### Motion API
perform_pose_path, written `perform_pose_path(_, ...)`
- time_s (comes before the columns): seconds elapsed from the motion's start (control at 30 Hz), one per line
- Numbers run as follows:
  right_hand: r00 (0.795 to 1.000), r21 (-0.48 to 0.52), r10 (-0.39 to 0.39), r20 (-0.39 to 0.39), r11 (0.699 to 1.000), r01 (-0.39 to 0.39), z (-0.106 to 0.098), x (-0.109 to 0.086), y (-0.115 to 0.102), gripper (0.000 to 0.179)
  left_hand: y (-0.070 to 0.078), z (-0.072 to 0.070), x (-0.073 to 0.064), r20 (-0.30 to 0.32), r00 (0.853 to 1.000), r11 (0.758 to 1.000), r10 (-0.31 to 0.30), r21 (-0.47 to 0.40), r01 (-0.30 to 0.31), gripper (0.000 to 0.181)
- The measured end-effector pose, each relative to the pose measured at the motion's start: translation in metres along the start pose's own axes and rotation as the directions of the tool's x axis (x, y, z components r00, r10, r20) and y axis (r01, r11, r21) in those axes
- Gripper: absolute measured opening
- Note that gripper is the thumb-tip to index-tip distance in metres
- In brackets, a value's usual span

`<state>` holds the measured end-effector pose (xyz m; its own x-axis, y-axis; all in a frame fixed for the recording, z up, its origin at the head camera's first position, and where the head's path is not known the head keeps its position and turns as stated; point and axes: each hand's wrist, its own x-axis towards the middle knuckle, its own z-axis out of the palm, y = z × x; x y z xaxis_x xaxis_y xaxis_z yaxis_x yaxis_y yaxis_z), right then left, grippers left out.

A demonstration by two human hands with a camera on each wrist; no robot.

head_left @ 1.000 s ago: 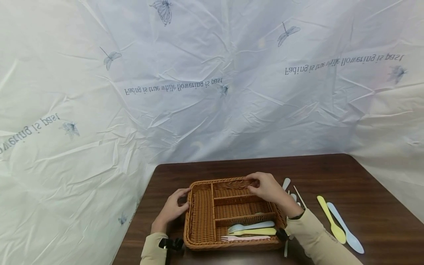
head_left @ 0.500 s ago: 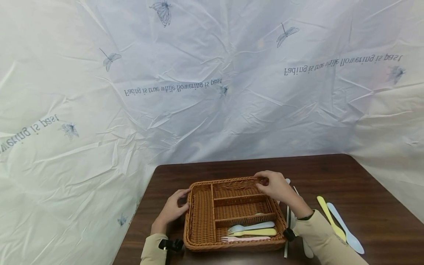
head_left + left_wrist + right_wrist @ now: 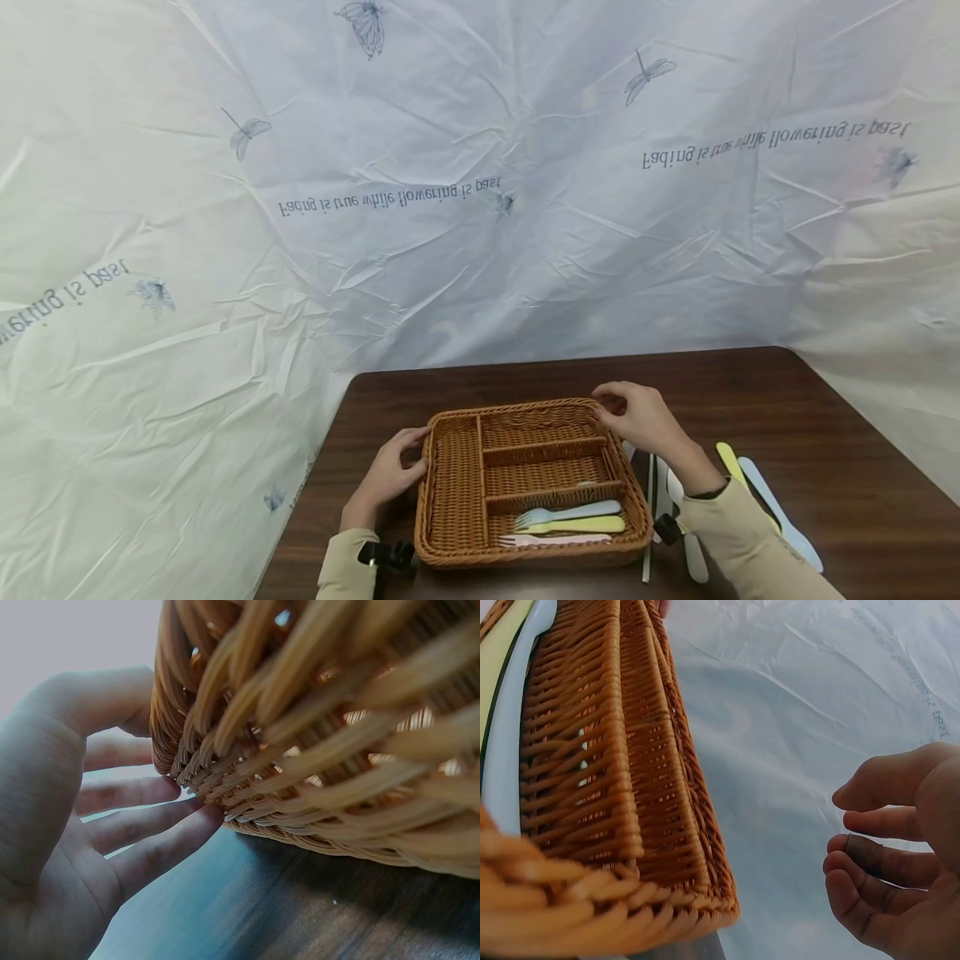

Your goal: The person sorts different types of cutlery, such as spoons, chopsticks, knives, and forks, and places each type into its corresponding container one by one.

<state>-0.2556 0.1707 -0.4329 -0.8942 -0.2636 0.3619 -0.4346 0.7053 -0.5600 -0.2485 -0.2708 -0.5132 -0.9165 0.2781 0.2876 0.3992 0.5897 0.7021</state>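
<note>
A brown wicker cutlery basket (image 3: 453,558) with several compartments stands on the table. Its front right compartment holds a blue fork (image 3: 573,512), a yellow fork (image 3: 573,525) and a pink fork (image 3: 558,540). My left hand (image 3: 387,475) touches the basket's left side; in the left wrist view its fingers (image 3: 161,855) reach out, tips against the woven wall. At the far right corner is my right hand (image 3: 641,421), holding nothing. The right wrist view shows its loosely bent fingers (image 3: 877,892) a gap away from the basket's rim (image 3: 592,915).
Right of the basket lie a thin stick (image 3: 649,525) and pale utensils (image 3: 696,558), partly hidden by my right forearm. A yellow utensil (image 3: 727,458) and a blue spoon (image 3: 772,504) lie farther right on the dark wooden table (image 3: 847,492). A white printed sheet (image 3: 480,275) hangs behind.
My right hand has moved right along the basket's far rim to the corner, the forearm shifting right too. My left hand and the basket stay in place.
</note>
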Motion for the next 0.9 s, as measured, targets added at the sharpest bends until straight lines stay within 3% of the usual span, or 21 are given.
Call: perform_pose_path(0.9, 0.990, -0.106, 0.071, -0.119, 0.991, -0.084, -0.025, -0.019, 0.031, 0.028, -0.001, 0.000, -0.001, -0.006, 1.000, 1.000, 0.014, -0.005, -0.014, 0.054)
